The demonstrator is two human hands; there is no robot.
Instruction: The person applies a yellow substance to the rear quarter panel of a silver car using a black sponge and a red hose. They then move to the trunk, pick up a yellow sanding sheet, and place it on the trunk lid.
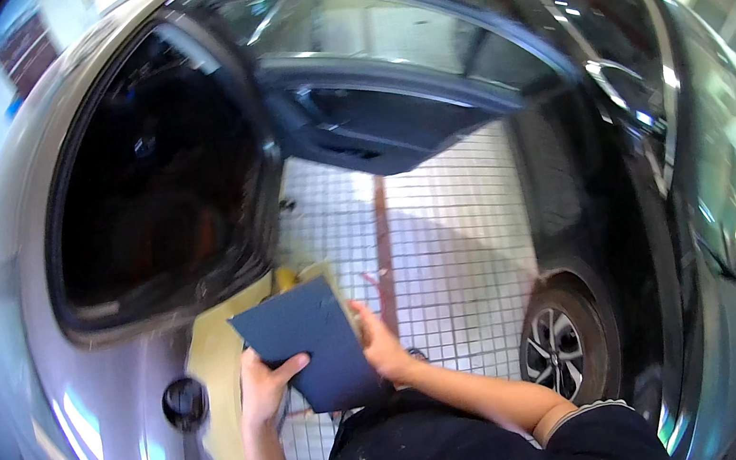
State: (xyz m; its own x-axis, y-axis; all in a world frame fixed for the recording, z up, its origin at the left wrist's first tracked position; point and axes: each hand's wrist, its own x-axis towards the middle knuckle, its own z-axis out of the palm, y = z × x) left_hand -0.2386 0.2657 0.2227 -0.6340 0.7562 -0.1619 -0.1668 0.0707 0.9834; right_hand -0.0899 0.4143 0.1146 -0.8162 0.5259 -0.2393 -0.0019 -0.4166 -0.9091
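Observation:
Both hands hold a dark blue-grey rectangular sheet [304,341] in front of my body; it could be sandpaper, but its grain does not show. My left hand [262,383] grips its lower left side, thumb flat on the face and fingers hidden underneath. Along the right edge, my right hand [381,345] is closed with its fingers against the side. A pale yellowish edge [322,274] shows behind the sheet's top; whether it is the sheet's back or another piece I cannot tell. Just left is a silver-grey car body [124,394] with a dull yellow patch [217,369].
A round dark opening [186,403] sits in the body panel beside the patch. Ahead, an open car door [390,125] spans the gap over the tiled floor [454,226]. A black car [575,197] with a wheel [560,349] stands close on the right.

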